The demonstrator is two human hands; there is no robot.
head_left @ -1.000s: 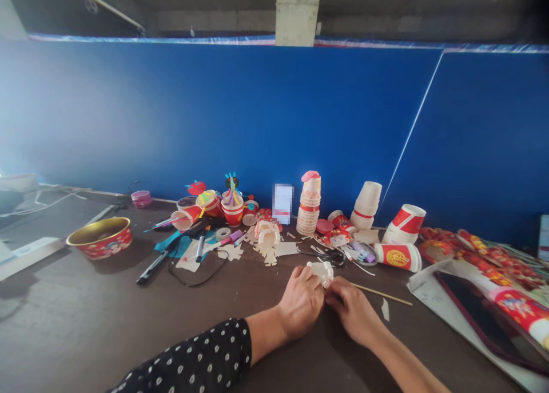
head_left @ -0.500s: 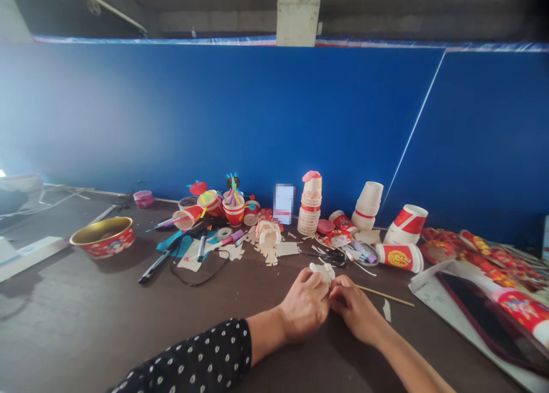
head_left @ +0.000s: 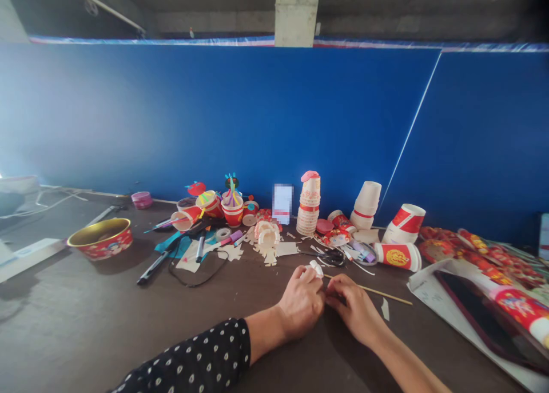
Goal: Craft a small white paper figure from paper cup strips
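My left hand is closed on a small white paper piece, whose crumpled-looking top shows above the fingers. Just to its right, my right hand has its thumb and fingertips pressed together near the left hand; what they pinch, if anything, is too small to make out. A thin wooden stick lies on the table behind the right hand, its left end showing between the hands. A white paper scrap lies right of the right hand.
Across the back stand a tall cup stack, white cups and decorated cups. A cut paper cup, scissors and markers lie ahead. A gold-rimmed bowl is left, a dark tablet right.
The white paper piece has turned and sits lower in my left hand, with less of it showing. My hands have drawn slightly apart, and the stick's left end now shows between them.
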